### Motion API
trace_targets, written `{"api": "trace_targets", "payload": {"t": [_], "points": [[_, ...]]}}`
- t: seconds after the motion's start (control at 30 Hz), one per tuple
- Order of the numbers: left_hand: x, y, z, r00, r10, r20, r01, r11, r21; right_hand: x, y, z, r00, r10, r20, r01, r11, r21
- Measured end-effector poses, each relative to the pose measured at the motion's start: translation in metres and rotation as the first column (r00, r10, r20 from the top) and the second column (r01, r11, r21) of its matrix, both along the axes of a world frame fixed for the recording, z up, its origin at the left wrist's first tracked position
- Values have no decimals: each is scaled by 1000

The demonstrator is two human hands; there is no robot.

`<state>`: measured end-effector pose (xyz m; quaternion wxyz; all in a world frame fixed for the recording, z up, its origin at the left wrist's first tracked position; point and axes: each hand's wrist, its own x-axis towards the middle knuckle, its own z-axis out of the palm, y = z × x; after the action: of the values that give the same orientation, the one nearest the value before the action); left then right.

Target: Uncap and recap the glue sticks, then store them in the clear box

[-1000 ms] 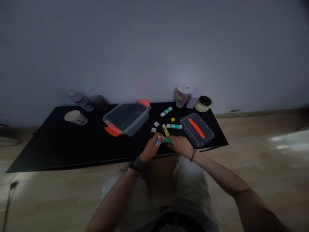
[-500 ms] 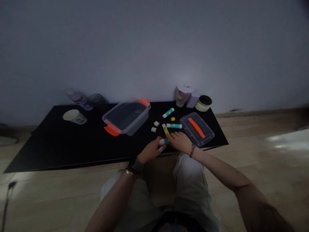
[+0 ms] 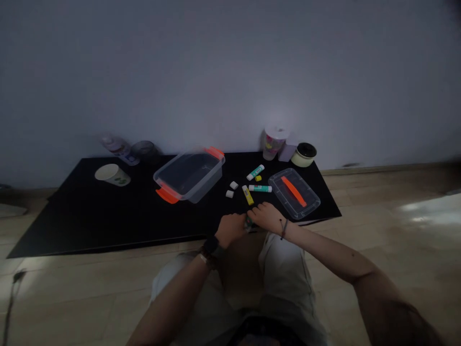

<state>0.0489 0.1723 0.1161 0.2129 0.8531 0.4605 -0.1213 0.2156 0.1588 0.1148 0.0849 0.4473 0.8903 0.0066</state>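
Near the front edge of the black table, my left hand (image 3: 231, 229) and my right hand (image 3: 266, 217) meet, both closed around one green glue stick (image 3: 248, 222), mostly covered by fingers. Just beyond them a yellow glue stick (image 3: 248, 195) lies on the table. A green-and-white glue stick (image 3: 260, 189) lies to its right, and another green-and-white stick (image 3: 255, 172) is farther back, beside a small yellow cap (image 3: 258, 178). Two white caps, one nearer (image 3: 229, 194) and one farther (image 3: 234, 185), lie left of the yellow stick.
An open clear box (image 3: 190, 175) with orange clips stands left of centre; its lid (image 3: 294, 193) lies at right. A paper cup (image 3: 113, 175) and a bottle (image 3: 120, 150) are at left. A patterned cup (image 3: 274, 143) and a round black-lidded container (image 3: 304, 154) stand back right.
My left hand has turned and closed further around the green stick, against my right hand. The yellow stick is no longer touched by my right fingers. The farther green-and-white stick has shifted slightly right and nearer.
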Motion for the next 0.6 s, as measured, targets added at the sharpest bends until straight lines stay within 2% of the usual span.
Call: {"api": "trace_targets", "payload": {"t": [0.2, 0.37, 0.4, 0.47, 0.53, 0.57, 0.6], "points": [[4, -7, 7, 999, -53, -4, 53, 998, -28, 20, -8, 1, 995, 84, -46, -83, 996, 25], [12, -11, 10, 998, -4, 60, 7, 999, -52, 27, -12, -2, 981, 177, -82, -164, 976, 146], [9, -10, 9, 996, 24, 85, -18, 997, -74, 31, -11, -2, 978, 193, -85, -178, 971, 162], [-2, -3, 6, 978, 89, 187, -49, 976, -210, 50, -5, 1, 977, 191, -93, -173, 970, 173], [-19, 6, 2, 937, 172, 305, -39, 917, -397, 84, 6, 9, 993, 72, -99, -52, 981, 184], [-27, 11, 0, 918, 206, 339, -30, 889, -457, 103, 13, 14, 990, -96, -100, 116, 967, 226], [-34, 16, -2, 896, 246, 369, -33, 867, -498, 122, 20, 19, 955, -274, -112, 295, 916, 274]]}}
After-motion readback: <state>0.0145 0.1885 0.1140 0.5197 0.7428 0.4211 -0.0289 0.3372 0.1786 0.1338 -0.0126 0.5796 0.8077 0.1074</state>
